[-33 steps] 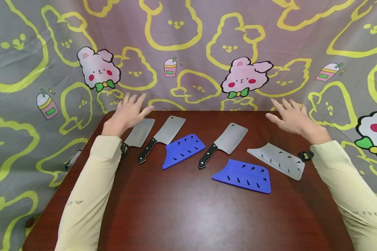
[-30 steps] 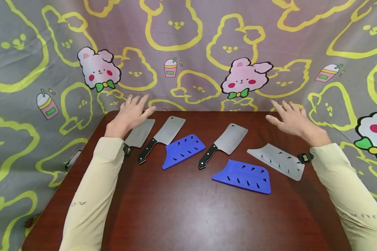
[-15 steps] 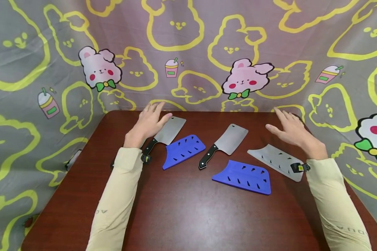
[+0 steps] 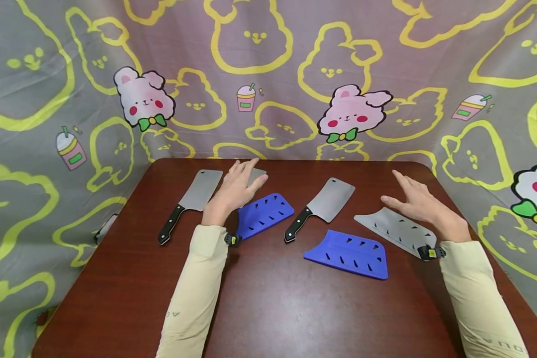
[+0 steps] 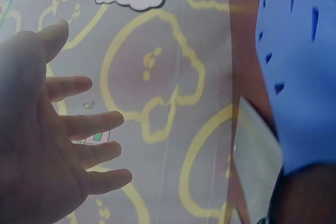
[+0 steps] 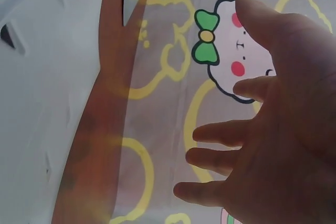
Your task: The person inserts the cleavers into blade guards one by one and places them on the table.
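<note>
- Carrying the lot: table (image 4: 291,318).
- Three cleavers (image 4: 333,199) spread left to right.
- Two blue sheaths (image 4: 346,253) beside them, grey sheath (image 4: 393,226) rightmost.
- Left grip (image 4: 232,192) partly hides middle cleaver (image 4: 256,175); right grip (image 4: 416,200) near grey sheath; both extended, empty.

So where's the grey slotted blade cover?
In the head view, the grey slotted blade cover lies at the right of the brown table, by the right hand, beyond the nearer blue slotted cover.

room to pass along the near tabletop (image 4: 295,318); the middle cleaver (image 4: 327,203) obstructs the gap between blue sheaths (image 4: 346,254).
</note>
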A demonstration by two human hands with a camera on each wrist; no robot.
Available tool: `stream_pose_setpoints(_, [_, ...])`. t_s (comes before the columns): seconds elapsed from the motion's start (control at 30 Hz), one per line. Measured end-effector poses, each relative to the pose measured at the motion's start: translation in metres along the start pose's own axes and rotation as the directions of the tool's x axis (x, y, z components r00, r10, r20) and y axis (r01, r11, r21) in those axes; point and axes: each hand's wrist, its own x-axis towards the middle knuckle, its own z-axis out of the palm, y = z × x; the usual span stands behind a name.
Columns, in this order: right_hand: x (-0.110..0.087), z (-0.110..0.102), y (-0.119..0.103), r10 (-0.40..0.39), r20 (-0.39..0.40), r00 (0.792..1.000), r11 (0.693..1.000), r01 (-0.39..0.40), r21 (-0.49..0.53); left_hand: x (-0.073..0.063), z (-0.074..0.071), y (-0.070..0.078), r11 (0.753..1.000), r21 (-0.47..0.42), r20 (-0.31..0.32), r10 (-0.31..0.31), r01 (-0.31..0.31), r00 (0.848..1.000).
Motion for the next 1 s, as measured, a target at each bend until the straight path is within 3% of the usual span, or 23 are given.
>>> stream_pose_setpoints(0.33, [-0.003, 0.001, 0.010, 0.010, 0.045, 0.999, 1.000, -0.010, 0.008, 0.004, 0.032, 0.018, 0.998, -0.012, 0.029, 0.055, -0.055, 0.998])
stream_pose_setpoints(0.53, [-0.003, 0.005, 0.015, 0.023, 0.143, 0.990, 0.999, -0.016, -0.048, 0.002, 0.052, 0.034, 0.995, -0.015, 0.086, 0.100, -0.099, 0.991])
stream_pose_setpoints(0.77, [0.000, 0.015, 0.012, 0.022, 0.241, 0.970, 1.000, -0.016, -0.026, 0.001, 0.076, 0.045, 0.992, 0.010, 0.209, 0.119, -0.124, 0.971])
stream_pose_setpoints(0.9, [0.000, 0.018, 0.011, 0.042, 0.271, 0.962, 0.999, -0.033, -0.038, 0.000, 0.086, 0.051, 0.984, 0.020, 0.244, 0.167, -0.177, 0.955])
stream_pose_setpoints(1.0, [-0.001, 0.019, 0.011, 0.038, 0.282, 0.959, 0.998, -0.024, -0.052, -0.003, 0.093, 0.054, 0.984, 0.037, 0.271, 0.157, -0.174, 0.950])
